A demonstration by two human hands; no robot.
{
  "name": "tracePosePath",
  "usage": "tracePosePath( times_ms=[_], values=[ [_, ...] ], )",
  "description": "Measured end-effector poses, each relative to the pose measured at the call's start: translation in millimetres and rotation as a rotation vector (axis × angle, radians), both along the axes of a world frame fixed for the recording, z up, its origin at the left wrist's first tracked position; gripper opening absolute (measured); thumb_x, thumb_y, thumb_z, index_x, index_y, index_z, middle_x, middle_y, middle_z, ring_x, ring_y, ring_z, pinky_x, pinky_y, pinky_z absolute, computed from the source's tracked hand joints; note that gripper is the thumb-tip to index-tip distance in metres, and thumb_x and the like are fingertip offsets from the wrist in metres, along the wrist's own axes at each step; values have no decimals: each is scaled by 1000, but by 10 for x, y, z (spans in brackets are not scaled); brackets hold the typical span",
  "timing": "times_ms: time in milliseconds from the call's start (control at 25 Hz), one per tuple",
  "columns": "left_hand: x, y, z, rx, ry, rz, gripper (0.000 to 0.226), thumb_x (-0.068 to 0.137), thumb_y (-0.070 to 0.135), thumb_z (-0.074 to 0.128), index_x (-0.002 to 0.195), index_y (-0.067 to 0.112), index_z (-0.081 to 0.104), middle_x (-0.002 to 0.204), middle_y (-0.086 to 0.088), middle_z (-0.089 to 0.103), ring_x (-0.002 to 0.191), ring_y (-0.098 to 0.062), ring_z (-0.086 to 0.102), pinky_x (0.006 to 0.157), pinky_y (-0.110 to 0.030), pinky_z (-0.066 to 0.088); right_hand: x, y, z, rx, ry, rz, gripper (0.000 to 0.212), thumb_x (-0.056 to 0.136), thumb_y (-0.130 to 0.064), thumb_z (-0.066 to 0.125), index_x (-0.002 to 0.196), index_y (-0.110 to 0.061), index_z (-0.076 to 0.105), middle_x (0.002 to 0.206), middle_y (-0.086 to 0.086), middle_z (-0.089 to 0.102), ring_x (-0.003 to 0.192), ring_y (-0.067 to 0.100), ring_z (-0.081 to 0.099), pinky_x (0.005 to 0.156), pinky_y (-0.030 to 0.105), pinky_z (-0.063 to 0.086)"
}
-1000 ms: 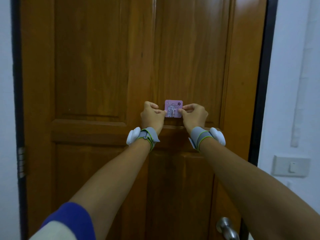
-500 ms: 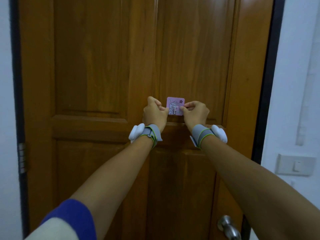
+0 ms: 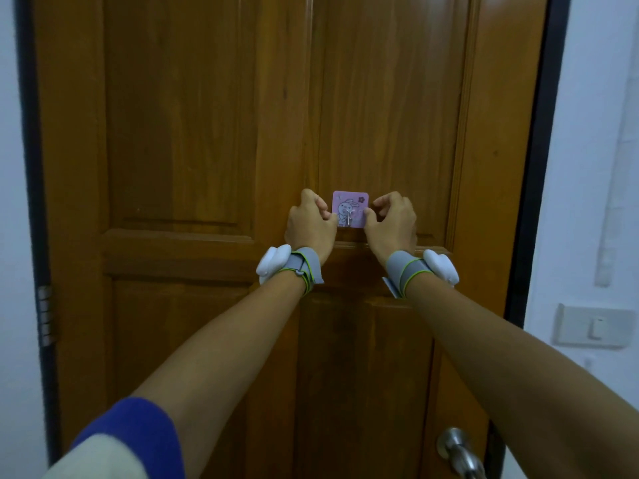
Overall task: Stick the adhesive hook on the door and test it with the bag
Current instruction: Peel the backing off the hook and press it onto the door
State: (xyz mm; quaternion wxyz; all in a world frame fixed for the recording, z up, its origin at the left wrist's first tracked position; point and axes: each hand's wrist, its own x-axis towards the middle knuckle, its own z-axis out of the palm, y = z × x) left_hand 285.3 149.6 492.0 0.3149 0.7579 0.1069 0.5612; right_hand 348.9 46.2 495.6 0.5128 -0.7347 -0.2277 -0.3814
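Head view: both hands' fingers, left hand [image 3: 311, 221] and right hand [image 3: 390, 221], press the hook [image 3: 350, 209] onto the door [image 3: 207, 133]; no bag in sight, so the test is not yet done.

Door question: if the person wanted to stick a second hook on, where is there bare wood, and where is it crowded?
Bare: the door's upper panels above the adhesive hook, and the lower panels either side of the forearms. Crowded: the strip beside the hook, where the left hand and right hand press its edges, and the corner by the door knob.
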Motion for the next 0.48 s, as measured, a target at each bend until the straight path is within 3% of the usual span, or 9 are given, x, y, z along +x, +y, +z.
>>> tracePosePath(
  times_ms=[280,480],
  values=[
    [10,15,-7,17,13,5,17,83,16,66,88,14,50,84,-5,69,83,-25,63,63,-35,48,0,-11,-51,-84,-54,-31,16,86,-20,59,100,-13,56,108,8,55,101,23,51,70,29,37],
    [-9,14,24,5,37,11,21,83,17,66,85,18,45,83,-4,70,82,-24,63,60,-31,42,-54,45,-117,-232,-199,-106,29,85,-14,56,113,-11,53,117,9,52,107,26,45,83,35,44]
  ],
)
